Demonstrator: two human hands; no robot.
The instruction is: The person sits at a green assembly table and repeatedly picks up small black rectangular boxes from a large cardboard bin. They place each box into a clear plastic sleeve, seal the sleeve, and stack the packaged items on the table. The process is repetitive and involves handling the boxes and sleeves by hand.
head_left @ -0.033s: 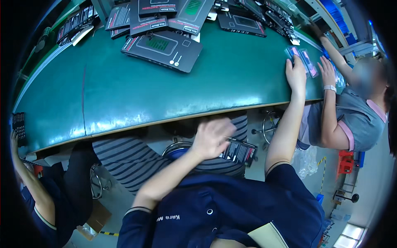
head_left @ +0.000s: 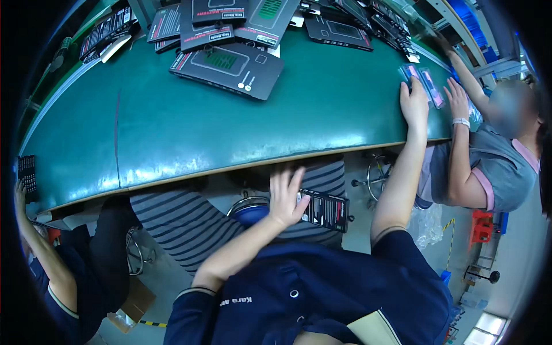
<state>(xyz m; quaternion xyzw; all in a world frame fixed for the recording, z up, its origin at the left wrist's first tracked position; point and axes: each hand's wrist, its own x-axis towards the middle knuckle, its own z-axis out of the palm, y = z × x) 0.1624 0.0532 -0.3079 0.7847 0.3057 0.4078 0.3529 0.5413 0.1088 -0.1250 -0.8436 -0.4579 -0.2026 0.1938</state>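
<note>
Over my lap, my left hand has its fingers spread. Its thumb lies at the near-left end of a dark flat retail box with white print, which rests on my striped trousers. Whether the thumb presses on the box or only overlaps it, I cannot tell. My right hand reaches onto the far right of the green table. Its fingers are stretched out and touch a slim clear package with a pink part. Beside it lies a second slim clear package, also with pink inside.
A dark box with a green pattern lies before a pile of similar boxes. More dark boxes stand at the back. A co-worker's hand rests at the right; another person's hand is at the far left.
My left hand, blurred before, has shifted slightly left and its fingers now show spread. The box on my lap has turned and moved slightly left. My right hand stays on the packages.
</note>
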